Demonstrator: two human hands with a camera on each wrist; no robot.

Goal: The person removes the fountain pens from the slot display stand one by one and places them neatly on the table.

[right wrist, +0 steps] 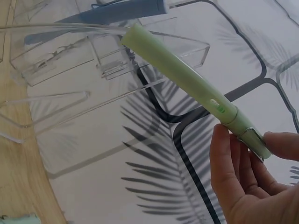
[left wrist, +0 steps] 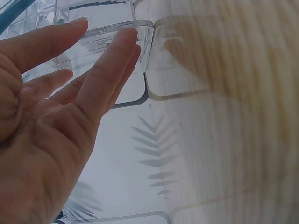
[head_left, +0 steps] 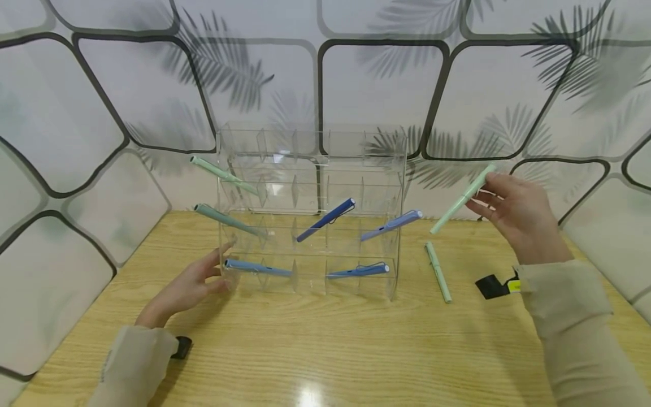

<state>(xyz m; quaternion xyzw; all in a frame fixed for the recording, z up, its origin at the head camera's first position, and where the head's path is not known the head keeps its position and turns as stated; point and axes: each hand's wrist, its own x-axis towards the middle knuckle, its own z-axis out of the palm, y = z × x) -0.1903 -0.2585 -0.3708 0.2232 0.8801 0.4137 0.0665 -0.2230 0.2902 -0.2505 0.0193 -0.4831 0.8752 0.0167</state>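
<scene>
Now, right of the rack (head_left: 310, 277), my right grip (head_left: 524, 210) pinches a green pen (head_left: 459, 202) slanting down-left; my left grip (head_left: 189, 284), fingers loose, is nearer the rack.

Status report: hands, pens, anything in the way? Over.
Right hand pinching pale green pen, held aloft. Left hand at left end of clear rack. Another pale green pen on table. Six pens in rack; no obstruction seen.

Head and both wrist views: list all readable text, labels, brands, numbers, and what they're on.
None can be read.
Yellow tag by the right sleeve: too small to read.
Left sleeve: faint marking, too blurred to read.
Light green pen in the right hand: no legible lettering.
</scene>
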